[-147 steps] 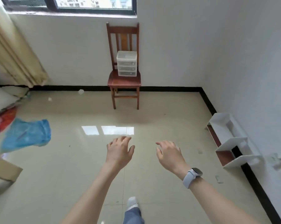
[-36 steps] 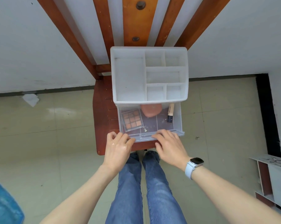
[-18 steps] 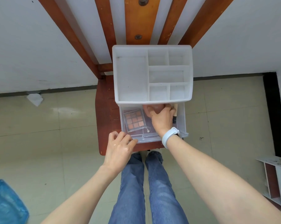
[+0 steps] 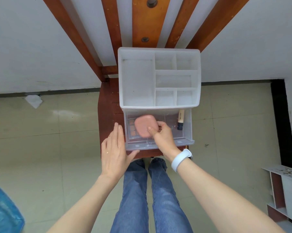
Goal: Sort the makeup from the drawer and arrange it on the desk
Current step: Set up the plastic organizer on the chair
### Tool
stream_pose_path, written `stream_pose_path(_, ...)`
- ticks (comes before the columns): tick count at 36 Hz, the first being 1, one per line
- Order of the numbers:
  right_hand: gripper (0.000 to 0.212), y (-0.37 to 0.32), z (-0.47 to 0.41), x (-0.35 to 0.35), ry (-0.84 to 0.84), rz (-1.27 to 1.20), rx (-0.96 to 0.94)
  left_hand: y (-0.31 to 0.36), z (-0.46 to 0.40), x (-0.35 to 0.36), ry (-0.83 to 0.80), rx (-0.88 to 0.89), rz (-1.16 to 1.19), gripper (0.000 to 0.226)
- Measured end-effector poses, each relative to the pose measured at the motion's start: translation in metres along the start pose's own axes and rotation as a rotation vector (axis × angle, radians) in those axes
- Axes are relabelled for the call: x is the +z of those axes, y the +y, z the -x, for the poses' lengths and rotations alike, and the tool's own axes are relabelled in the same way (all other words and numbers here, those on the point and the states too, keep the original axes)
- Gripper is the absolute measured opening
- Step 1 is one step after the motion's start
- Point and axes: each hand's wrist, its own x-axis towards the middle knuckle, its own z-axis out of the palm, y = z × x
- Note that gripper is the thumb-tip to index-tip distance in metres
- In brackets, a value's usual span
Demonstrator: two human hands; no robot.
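Note:
A white plastic organizer with divided top compartments stands on a wooden chair. Its clear drawer is pulled out toward me. My right hand pinches a pink compact case between thumb and fingers, held over the drawer. Beneath the case, an eyeshadow palette lies at the drawer's left side, mostly hidden. A beige tube with a dark cap lies at the drawer's right side. My left hand has straight fingers and rests flat against the drawer's left front corner.
The chair's slatted back stands against a white wall. My legs in jeans are right in front of the chair. A white shelf unit sits on the floor at right, a blue bag at lower left, a crumpled tissue by the wall.
I walked up to the chair and the drawer came open. My right hand reached in, took the pink compact and brought it left over the palette. My left hand flattened beside the drawer.

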Motion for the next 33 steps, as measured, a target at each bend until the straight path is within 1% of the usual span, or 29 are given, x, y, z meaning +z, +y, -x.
stream_pose_path(1, 0.027, -0.002, -0.001, 0.005, -0.007, 0.025, 0.01, 0.0, 0.0, 0.0, -0.024, -0.017, 0.02, 0.099)
stream_pose_path(3, 0.027, -0.005, 0.0, 0.016, -0.025, 0.054, 0.026, 0.001, 0.001, -0.001, -0.063, -0.018, 0.046, 0.09)
stream_pose_path(6, 0.028, -0.005, 0.003, 0.028, -0.025, 0.091, 0.029, 0.001, 0.001, -0.003, -0.08, -0.01, 0.031, 0.08)
stream_pose_path(10, 0.037, -0.006, 0.003, 0.028, -0.013, 0.011, 0.064, 0.003, 0.001, -0.004, -0.081, -0.016, 0.03, 0.075)
stream_pose_path(14, 0.046, -0.01, 0.003, 0.028, -0.003, -0.046, 0.061, 0.004, 0.001, -0.006, -0.09, -0.042, 0.032, 0.074)
stream_pose_path(18, 0.055, -0.013, 0.007, 0.029, -0.023, 0.018, 0.017, 0.005, 0.0, -0.01, -0.105, -0.063, 0.028, 0.074)
stream_pose_path(21, 0.053, -0.013, 0.014, 0.02, -0.063, 0.094, -0.014, 0.007, 0.001, -0.012, -0.115, -0.076, 0.028, 0.076)
stream_pose_path(23, 0.052, -0.009, 0.022, 0.006, -0.072, 0.091, -0.052, 0.007, 0.002, -0.012, -0.121, -0.086, 0.033, 0.077)
stream_pose_path(25, 0.046, -0.002, 0.031, -0.015, -0.047, 0.02, -0.076, 0.007, 0.003, -0.013, -0.128, -0.103, 0.046, 0.076)
stream_pose_path(28, 0.032, 0.007, 0.044, -0.052, 0.104, -0.186, -0.109, 0.01, 0.004, -0.013, -0.128, -0.146, 0.077, 0.076)
stream_pose_path(31, 0.02, 0.012, 0.049, -0.088, 0.267, -0.446, -0.053, 0.016, 0.008, -0.014, -0.116, -0.168, 0.11, 0.076)
stream_pose_path(33, 0.016, 0.013, 0.047, -0.107, 0.311, -0.616, -0.004, 0.02, 0.01, -0.017, -0.103, -0.183, 0.141, 0.076)
